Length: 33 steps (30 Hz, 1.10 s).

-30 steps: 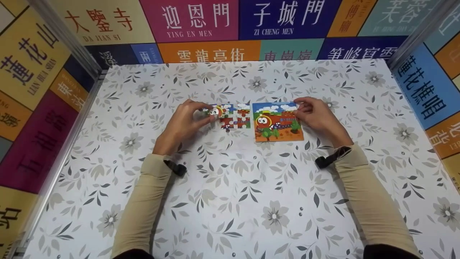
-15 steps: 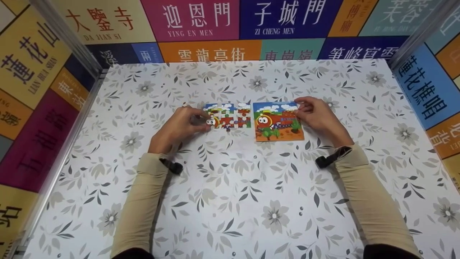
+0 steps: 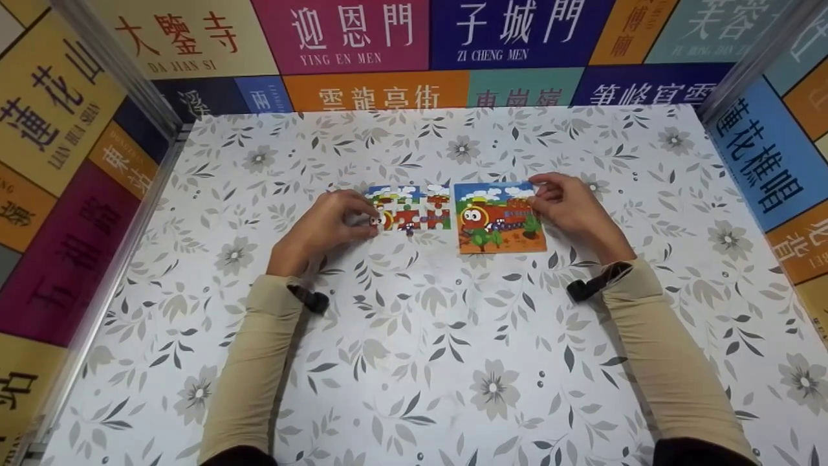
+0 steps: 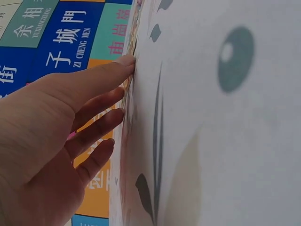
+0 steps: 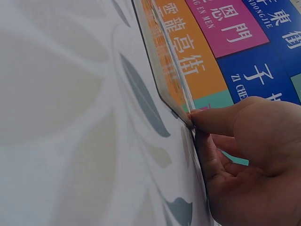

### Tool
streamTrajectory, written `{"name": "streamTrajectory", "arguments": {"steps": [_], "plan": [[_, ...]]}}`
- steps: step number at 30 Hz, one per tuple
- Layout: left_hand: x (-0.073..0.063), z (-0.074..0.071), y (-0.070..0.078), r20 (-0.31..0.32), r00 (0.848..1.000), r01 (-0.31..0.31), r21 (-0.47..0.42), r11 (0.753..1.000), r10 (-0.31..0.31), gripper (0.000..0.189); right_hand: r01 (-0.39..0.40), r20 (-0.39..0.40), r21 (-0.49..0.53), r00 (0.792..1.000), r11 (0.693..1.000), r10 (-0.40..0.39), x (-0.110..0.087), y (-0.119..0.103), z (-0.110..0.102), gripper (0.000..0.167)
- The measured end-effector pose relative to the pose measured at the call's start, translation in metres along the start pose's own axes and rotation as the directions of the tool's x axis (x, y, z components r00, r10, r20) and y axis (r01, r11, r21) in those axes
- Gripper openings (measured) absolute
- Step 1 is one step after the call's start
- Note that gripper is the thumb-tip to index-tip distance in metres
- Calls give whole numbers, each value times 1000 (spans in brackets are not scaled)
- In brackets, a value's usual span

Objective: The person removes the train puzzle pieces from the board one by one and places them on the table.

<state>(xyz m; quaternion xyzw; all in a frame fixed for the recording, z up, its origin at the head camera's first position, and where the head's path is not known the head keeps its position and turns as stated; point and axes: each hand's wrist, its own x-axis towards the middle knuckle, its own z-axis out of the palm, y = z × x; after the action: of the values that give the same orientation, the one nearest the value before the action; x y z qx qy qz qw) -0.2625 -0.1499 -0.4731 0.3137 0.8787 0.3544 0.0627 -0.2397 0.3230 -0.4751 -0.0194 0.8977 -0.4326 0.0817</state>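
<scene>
My left hand (image 3: 323,223) pinches the left side of a jigsaw puzzle piece (image 3: 377,221) with a cartoon eye face. That piece lies at the lower left of a partly joined jigsaw puzzle (image 3: 407,204) of a red train under blue sky; my fingers hide part of it. In the left wrist view, the thumb and fingers (image 4: 124,63) reach low to the tabletop. To the right lies a square picture board (image 3: 499,220) with the same train. My right hand (image 3: 572,207) grips its right edge between thumb and index finger, as the board's corner (image 5: 181,110) shows in the right wrist view.
The table is covered in a white cloth (image 3: 414,336) with grey flowers and leaves. Colourful panels (image 3: 375,35) with large characters stand along its back, left and right sides.
My left hand has shifted down and left with the eyed piece, from above the puzzle to its lower left, then stayed there. The right hand keeps its hold on the board.
</scene>
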Motion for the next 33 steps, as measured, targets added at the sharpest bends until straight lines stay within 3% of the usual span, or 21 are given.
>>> {"name": "streamTrajectory", "arguments": {"steps": [7, 12, 22, 28, 33], "plan": [[2, 2, 7, -16, 1000, 27, 10, 1000, -26, 38, 1, 2, -12, 1000, 1000, -1, 1, 0, 0, 49], [12, 12, 22, 21, 1000, -8, 12, 1000, 8, 35, -14, 4, -26, 1000, 1000, 14, 1, 0, 0, 49], [42, 53, 68, 139, 975, -175, 15, 985, 171, 29, -19, 19, -27, 1000, 999, 19, -1, -1, 0, 51], [59, 75, 95, 173, 960, -233, 45, 972, 222, 24, 21, -4, -31, 1000, 999, -21, 0, 0, 1, 49], [72, 90, 109, 184, 955, -245, 47, 968, 232, 25, 31, -10, -42, 999, 999, -31, 2, 1, 0, 49]]}}
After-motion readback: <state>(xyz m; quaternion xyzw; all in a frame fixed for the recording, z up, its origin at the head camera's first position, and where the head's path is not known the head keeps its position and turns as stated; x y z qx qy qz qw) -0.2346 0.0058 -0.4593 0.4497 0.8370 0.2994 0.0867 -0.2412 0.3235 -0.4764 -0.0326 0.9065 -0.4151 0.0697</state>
